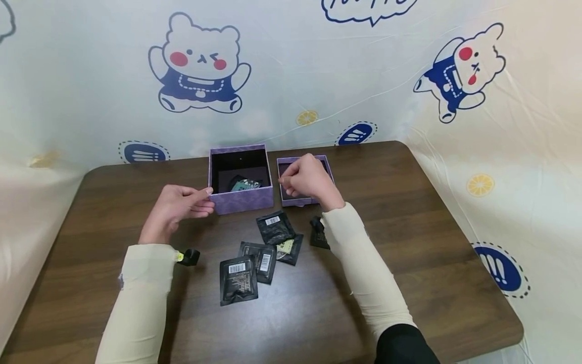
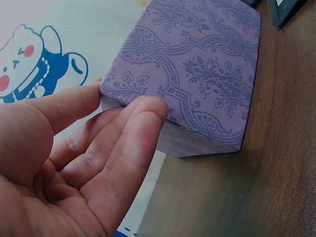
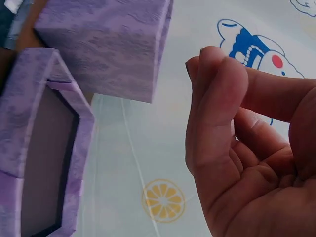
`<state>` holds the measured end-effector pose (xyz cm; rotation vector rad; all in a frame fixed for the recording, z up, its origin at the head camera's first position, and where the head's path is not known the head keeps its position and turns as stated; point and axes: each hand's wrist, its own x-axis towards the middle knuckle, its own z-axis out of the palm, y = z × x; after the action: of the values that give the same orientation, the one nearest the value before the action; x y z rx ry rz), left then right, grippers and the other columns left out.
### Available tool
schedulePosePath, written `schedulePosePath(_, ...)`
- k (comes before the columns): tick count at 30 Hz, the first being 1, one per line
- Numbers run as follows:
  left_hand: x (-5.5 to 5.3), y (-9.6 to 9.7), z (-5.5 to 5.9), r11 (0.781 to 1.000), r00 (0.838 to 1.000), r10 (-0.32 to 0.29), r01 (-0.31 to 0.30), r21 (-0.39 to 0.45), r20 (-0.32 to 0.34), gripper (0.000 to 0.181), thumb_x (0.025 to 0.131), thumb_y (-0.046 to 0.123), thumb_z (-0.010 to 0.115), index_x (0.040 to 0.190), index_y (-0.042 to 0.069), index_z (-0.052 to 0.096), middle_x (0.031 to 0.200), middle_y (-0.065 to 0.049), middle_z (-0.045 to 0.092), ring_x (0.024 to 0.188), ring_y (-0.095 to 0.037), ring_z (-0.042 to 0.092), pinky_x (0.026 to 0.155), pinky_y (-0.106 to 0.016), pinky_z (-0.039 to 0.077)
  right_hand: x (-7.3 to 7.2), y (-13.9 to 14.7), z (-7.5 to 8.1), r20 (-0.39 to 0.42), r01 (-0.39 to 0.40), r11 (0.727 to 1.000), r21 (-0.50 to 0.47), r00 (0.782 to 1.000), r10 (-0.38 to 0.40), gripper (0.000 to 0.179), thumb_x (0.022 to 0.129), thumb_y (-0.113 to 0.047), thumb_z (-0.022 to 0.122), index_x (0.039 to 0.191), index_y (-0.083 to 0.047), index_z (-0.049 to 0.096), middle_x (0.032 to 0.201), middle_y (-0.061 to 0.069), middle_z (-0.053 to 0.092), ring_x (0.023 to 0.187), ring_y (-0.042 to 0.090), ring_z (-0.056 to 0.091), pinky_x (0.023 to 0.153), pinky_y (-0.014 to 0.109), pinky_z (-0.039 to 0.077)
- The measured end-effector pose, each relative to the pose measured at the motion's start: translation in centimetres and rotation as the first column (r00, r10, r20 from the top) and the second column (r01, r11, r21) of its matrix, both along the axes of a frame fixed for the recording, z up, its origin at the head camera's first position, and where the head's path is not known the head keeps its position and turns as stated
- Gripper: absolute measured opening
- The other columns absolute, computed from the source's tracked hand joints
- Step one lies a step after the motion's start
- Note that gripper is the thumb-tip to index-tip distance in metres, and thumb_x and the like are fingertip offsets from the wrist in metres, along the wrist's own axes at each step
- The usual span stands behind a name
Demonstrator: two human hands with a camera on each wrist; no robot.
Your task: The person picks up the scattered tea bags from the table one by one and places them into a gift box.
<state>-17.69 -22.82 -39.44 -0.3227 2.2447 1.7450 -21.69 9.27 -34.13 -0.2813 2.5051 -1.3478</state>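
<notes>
In the head view a purple patterned box (image 1: 243,202) with a dark inside stands at the back of the table, holding a teal-and-black packet (image 1: 246,185). My left hand (image 1: 179,206) touches the box's front left corner with fairly straight fingers; up close, the fingertips rest against the purple side (image 2: 197,64). To the right, a shallower purple box or lid (image 1: 303,201) lies beside the first. Above it hovers my right hand (image 1: 309,177), thumb and fingertips brought together. Between those fingertips no thing shows in the right wrist view, where the same hand (image 3: 237,148) is large.
Several black packets lie before the boxes: one nearest (image 1: 238,279), one with a barcode (image 1: 275,227), and one showing yellow-green (image 1: 291,250). Another black thing (image 1: 319,233) is partly behind the right sleeve. A printed cloth (image 1: 282,76) hangs behind the table (image 1: 409,212).
</notes>
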Motion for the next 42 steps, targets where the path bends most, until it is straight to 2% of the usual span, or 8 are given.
schedulePosePath(6, 0.1, 0.0, 0.1, 1.000, 1.000, -0.005, 0.005, 0.010, -0.001, 0.059, 0.094, 0.036, 0.073, 0.125, -0.013, 0.060, 0.088, -0.011, 0.076, 0.084, -0.027, 0.075, 0.084, -0.043, 0.059, 1.7, 1.0, -1.4, 0.066, -0.020, 0.998, -0.059, 0.998, 0.023, 0.015, 0.093, 0.000, 0.067, 0.082, -0.001, 0.077, 0.080, 0.015, 0.073, 0.063, 0.021, 0.069, 0.064, 0.038, 0.064)
schedulePosePath(11, 0.2, -0.1, 0.4, 1.000, 1.000, 0.004, -0.004, -0.011, -0.003, 0.059, 0.093, 0.036, 0.073, 0.125, -0.012, 0.061, 0.088, -0.011, 0.076, 0.085, -0.028, 0.075, 0.083, -0.042, 0.060, 2.6, 2.1, -3.6, 0.137, -0.033, 0.993, -0.114, 0.989, 0.049, 0.012, 0.094, 0.001, 0.068, 0.087, 0.004, 0.076, 0.079, 0.017, 0.072, 0.060, 0.019, 0.067, 0.070, 0.047, 0.064)
schedulePosePath(17, 0.2, -0.2, 0.3, 1.000, 1.000, -0.004, 0.004, -0.008, -0.004, 0.060, 0.093, 0.036, 0.074, 0.126, -0.012, 0.061, 0.089, -0.011, 0.076, 0.084, -0.027, 0.075, 0.082, -0.042, 0.060, 3.1, 3.0, -6.4, 0.222, -0.031, 0.991, -0.127, 0.973, 0.059, 0.012, 0.094, 0.004, 0.065, 0.093, 0.013, 0.074, 0.074, 0.014, 0.069, 0.056, 0.015, 0.063, 0.060, 0.032, 0.063)
schedulePosePath(21, 0.2, -0.3, 0.3, 1.000, 1.000, 0.001, -0.001, 0.002, -0.007, 0.059, 0.093, 0.035, 0.074, 0.126, -0.012, 0.060, 0.088, -0.011, 0.076, 0.084, -0.027, 0.075, 0.081, -0.041, 0.060, 3.6, 3.1, -7.5, 0.223, -0.046, 0.995, -0.092, 0.973, 0.066, 0.013, 0.092, 0.004, 0.064, 0.088, 0.010, 0.075, 0.071, 0.013, 0.068, 0.054, 0.014, 0.062, 0.055, 0.026, 0.060)
schedulePosePath(26, 0.2, -0.2, 0.2, 1.000, 1.000, -0.004, 0.004, 0.025, -0.007, 0.059, 0.094, 0.033, 0.073, 0.126, -0.014, 0.059, 0.087, -0.011, 0.076, 0.084, -0.027, 0.075, 0.081, -0.041, 0.060, 4.2, 2.9, -8.6, 0.229, -0.065, 0.998, -0.016, 0.971, 0.067, 0.013, 0.092, -0.001, 0.070, 0.082, 0.003, 0.078, 0.069, 0.011, 0.070, 0.053, 0.012, 0.062, 0.055, 0.030, 0.062)
schedulePosePath(31, 0.2, -0.3, 0.2, 1.000, 1.000, -0.002, 0.002, 0.015, -0.008, 0.059, 0.094, 0.035, 0.072, 0.125, -0.013, 0.060, 0.087, -0.011, 0.076, 0.084, -0.027, 0.075, 0.081, -0.041, 0.060, 4.5, 2.6, -9.2, 0.240, -0.042, 0.998, 0.036, 0.970, 0.032, 0.013, 0.089, -0.010, 0.078, 0.078, -0.001, 0.079, 0.064, 0.010, 0.070, 0.050, 0.012, 0.062, 0.055, 0.033, 0.062)
schedulePosePath(37, 0.2, -0.2, 0.1, 1.000, 1.000, -0.010, 0.010, 0.027, -0.009, 0.060, 0.094, 0.035, 0.073, 0.126, -0.013, 0.060, 0.088, -0.011, 0.076, 0.083, -0.026, 0.075, 0.081, -0.040, 0.060, 4.5, 2.4, -9.7, 0.264, 0.007, 0.999, 0.038, 0.964, -0.017, 0.015, 0.085, -0.012, 0.083, 0.075, -0.002, 0.077, 0.065, 0.012, 0.070, 0.049, 0.013, 0.064, 0.053, 0.032, 0.061)
schedulePosePath(42, 0.1, -0.1, 0.0, 0.999, 1.000, -0.009, 0.010, 0.035, -0.015, 0.058, 0.095, 0.034, 0.072, 0.125, -0.014, 0.060, 0.087, -0.011, 0.075, 0.084, -0.028, 0.075, 0.082, -0.042, 0.059, 4.6, 2.4, -10.1, 0.275, 0.038, 0.999, 0.009, 0.961, -0.039, 0.009, 0.082, -0.002, 0.081, 0.075, -0.002, 0.076, 0.068, 0.011, 0.072, 0.051, 0.011, 0.064, 0.052, 0.026, 0.060)
